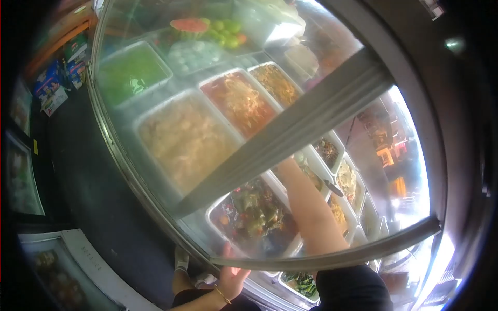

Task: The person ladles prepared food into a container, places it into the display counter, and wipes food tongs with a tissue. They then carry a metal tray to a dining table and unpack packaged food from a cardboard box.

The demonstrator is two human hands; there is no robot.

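Note:
My left hand [232, 282], with a thin gold bracelet at the wrist, is at the lower metal rim [270, 262] of the display case's glass panel. Its fingers are stretched and apart, one showing above the rim. My right forearm [314, 212] reaches into the case over the food trays. A broad grey bar [290, 129] hides most of my right hand, so what it holds is hidden. Beneath the forearm lies a white tray of dark, mixed food [254, 210]. Right of the forearm, a dark utensil handle [333, 188] sticks out from a tray.
Behind fogged glass are a large tray of pale food [187, 137], a tray of reddish food [238, 98] and a green tray [132, 72]. Several smaller trays line the right. A cut watermelon [190, 26] and green fruit [224, 32] sit at the back. A freezer [85, 259] stands lower left.

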